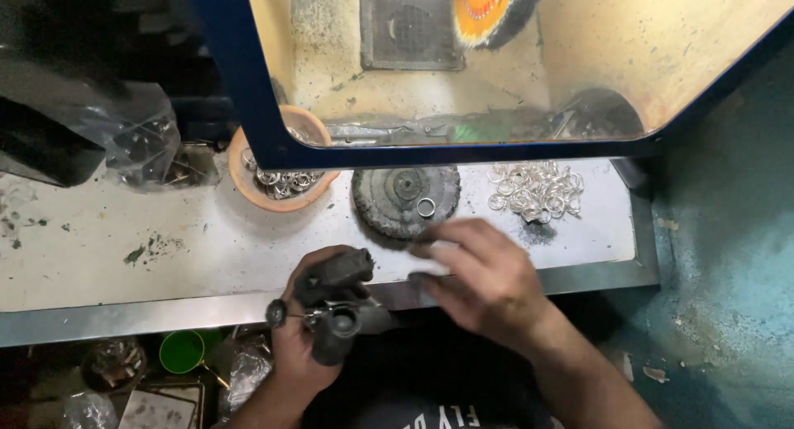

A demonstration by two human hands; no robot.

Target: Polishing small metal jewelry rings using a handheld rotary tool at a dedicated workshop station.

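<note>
Black tool point(335, 301) gripped in left hand point(302, 346); right hand point(484, 276) just beside.

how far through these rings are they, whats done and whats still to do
Hard to tell which batch is finished. A loose pile of shiny rings lies on the bench at right; more rings fill the orange bowl at left. In hand: the left hand grips a dark mandrel-like tool, and the blurred right hand reaches beside the black buffing wheel, where one single ring rests.
</note>
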